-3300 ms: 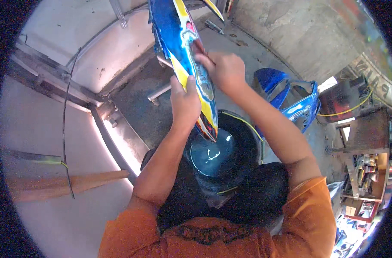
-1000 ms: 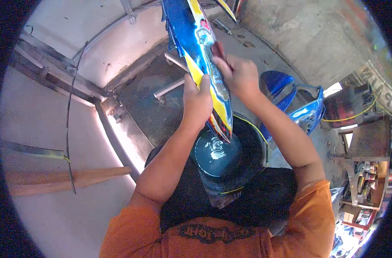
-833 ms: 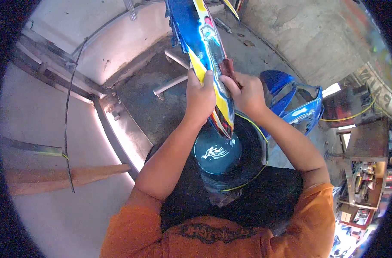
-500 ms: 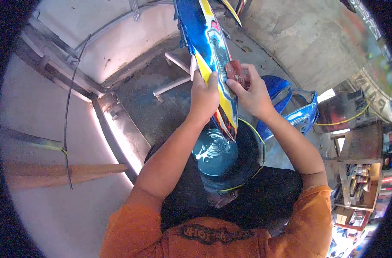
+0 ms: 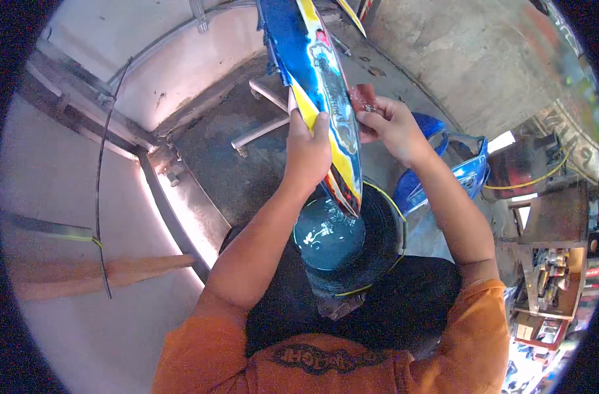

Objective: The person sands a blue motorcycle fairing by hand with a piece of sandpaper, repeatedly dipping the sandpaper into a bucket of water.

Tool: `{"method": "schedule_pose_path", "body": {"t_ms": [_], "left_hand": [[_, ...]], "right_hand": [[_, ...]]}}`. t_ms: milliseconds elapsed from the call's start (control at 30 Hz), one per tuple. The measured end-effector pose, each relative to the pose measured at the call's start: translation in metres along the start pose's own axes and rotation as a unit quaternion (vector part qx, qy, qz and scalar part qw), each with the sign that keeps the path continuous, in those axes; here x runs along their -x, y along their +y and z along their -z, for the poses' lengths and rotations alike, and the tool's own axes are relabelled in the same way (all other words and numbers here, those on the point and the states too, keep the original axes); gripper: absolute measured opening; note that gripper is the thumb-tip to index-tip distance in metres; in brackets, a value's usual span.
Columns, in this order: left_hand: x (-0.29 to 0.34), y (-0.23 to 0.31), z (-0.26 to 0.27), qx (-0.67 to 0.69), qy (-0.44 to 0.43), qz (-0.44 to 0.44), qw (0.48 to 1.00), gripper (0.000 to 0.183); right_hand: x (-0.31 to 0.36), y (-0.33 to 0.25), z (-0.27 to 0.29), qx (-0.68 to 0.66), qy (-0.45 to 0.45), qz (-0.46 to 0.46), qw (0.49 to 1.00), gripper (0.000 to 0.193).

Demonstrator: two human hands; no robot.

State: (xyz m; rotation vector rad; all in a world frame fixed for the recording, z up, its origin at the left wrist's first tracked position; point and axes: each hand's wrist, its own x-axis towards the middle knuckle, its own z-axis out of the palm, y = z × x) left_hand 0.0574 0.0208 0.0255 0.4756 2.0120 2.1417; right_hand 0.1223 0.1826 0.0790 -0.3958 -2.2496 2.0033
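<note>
A long glossy motorcycle body panel (image 5: 339,98), blue with yellow, white and red stripes, slants from the top of the view down over a black bucket (image 5: 382,253). Its pointed lower end hangs above the water (image 5: 329,236). My left hand (image 5: 308,148) grips the panel's left edge, thumb on the face. In my right hand (image 5: 397,128) is a folded piece of reddish-brown sandpaper (image 5: 363,98), pinched between thumb and fingers. It sits by the panel's right edge; whether it touches there I cannot tell. A worn grey patch shows on the panel's face.
The bucket stands between my knees. Another blue body panel (image 5: 467,174) lies on the floor to the right. A white stand leg (image 5: 263,133) juts out at the left of the panel. Wooden shelves (image 5: 552,282) with small items are at far right.
My right hand has moved right with the sandpaper, off the panel's face to its edge. The panel has shifted slightly left. Ripples in the bucket water have changed.
</note>
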Motion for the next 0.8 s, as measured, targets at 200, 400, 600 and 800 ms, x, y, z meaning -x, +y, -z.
{"method": "schedule_pose_path", "body": {"t_ms": [200,400,600,800], "left_hand": [[0.001,0.008,0.002,0.023,-0.01,0.026,0.999,0.042],[0.0,0.006,0.001,-0.043,0.002,0.02,0.999,0.041],[0.002,0.012,0.002,-0.127,0.001,-0.003,0.992,0.042],[0.003,0.008,0.0,-0.096,-0.004,-0.004,0.995,0.047]], "right_hand": [[0.004,-0.015,0.016,-0.014,-0.03,-0.019,0.999,0.027],[-0.007,-0.002,0.023,0.031,-0.011,0.013,0.999,0.023],[-0.009,-0.004,0.017,0.108,0.018,0.089,0.99,0.018],[-0.007,-0.004,0.026,0.337,0.091,0.245,0.905,0.026]]}}
